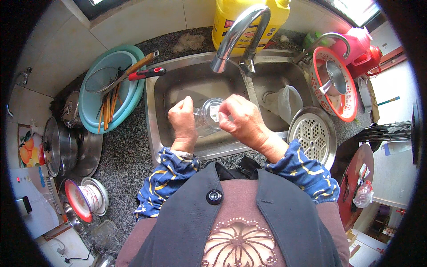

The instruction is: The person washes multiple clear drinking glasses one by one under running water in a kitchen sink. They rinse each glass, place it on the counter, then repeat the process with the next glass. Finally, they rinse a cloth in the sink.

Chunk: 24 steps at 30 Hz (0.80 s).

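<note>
A clear glass mug [201, 123] is tipped over the larger sink basin [180, 80], its round base facing up. My left hand [183, 118] is closed around its handle side; the fingers hide the handle. A white label [214, 113] with printing and a barcode is stuck on the base. At the label's right edge, my right hand [240, 118] touches the mug with curled thumb and fingers. Whether those fingertips pinch the label cannot be made out. The chrome faucet [218, 63] arches above the basin, and no water shows at its spout.
Teal basins [136, 100] hold chopsticks, a strainer and a red-handled tool at left. A perforated steamer plate [308, 137] leans by the smaller basin, where a plastic bag [290, 103] lies. Behind stands a yellow jug [225, 20]; at right, a red patterned basin [348, 106]. Glass mugs [105, 232] stand lower left.
</note>
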Motion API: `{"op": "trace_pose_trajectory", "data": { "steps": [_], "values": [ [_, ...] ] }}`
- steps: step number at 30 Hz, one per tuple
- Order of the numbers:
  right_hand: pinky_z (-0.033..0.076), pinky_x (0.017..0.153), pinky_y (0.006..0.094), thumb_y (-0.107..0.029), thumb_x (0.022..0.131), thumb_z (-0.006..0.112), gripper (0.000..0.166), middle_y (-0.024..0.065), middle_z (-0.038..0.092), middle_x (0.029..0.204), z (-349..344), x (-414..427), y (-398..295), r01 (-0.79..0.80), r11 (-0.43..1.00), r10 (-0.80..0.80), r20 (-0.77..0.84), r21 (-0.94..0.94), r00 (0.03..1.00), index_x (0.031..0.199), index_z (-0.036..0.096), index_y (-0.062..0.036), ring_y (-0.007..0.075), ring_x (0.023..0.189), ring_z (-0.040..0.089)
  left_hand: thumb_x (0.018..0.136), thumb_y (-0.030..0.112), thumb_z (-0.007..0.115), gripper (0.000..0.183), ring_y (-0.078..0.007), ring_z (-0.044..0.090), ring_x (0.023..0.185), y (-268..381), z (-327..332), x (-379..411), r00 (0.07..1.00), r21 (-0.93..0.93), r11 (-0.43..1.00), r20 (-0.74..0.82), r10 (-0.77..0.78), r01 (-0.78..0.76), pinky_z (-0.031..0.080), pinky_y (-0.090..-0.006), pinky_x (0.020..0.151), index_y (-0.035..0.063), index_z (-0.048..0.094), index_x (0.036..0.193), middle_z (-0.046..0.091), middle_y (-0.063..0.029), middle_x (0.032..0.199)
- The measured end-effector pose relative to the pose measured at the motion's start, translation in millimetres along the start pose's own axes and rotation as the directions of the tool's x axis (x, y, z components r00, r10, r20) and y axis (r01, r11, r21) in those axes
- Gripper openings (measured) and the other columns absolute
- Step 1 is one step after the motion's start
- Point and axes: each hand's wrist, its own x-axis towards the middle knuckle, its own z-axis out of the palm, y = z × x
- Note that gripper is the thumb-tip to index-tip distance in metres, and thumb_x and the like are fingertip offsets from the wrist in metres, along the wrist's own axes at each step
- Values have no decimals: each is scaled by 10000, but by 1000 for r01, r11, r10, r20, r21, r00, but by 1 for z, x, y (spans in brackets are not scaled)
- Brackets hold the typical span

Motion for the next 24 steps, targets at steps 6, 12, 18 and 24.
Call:
{"op": "trace_pose_trajectory", "data": {
  "steps": [6, 12, 18, 24],
  "values": [
    [432, 693, 348, -162, 744, 657, 120, 65, 567, 764, -5, -2, -2, 96, 984, -92, 34, -151, 995, 793, 575, -89, 235, 730, 561, 842, 193, 538, 350, -82, 319, 541, 8, 2, -2, 999, -20, 1000, -26, -21, 21, 276, -307, 491, -25, 479, 574, 371, 17, 523],
    [416, 718, 360, -167, 728, 621, 104, 41, 544, 721, 0, -2, -4, 179, 913, -149, 109, -367, 983, 755, 543, -103, 210, 711, 557, 849, 238, 551, 361, -119, 371, 523, -2, 4, -2, 997, 130, 990, -48, 58, -51, 332, -332, 511, -32, 543, 610, 411, -51, 506],
    [414, 711, 354, -134, 713, 614, 96, 57, 545, 707, 8, -5, 0, 80, 942, -64, 60, -325, 996, 742, 537, -85, 228, 684, 557, 853, 237, 558, 355, -113, 357, 511, -6, 7, -3, 994, 168, 981, -40, 101, -93, 322, -328, 496, -26, 545, 616, 397, -36, 505],
    [444, 680, 360, -83, 748, 618, 85, 106, 560, 763, 5, -10, 0, -237, 966, 227, 96, 106, 969, 781, 556, -36, 268, 730, 556, 857, 193, 561, 339, -76, 323, 532, -1, 6, -4, 999, 45, 999, -13, 30, -30, 283, -297, 482, -24, 523, 599, 377, 29, 524]
  ]
}}
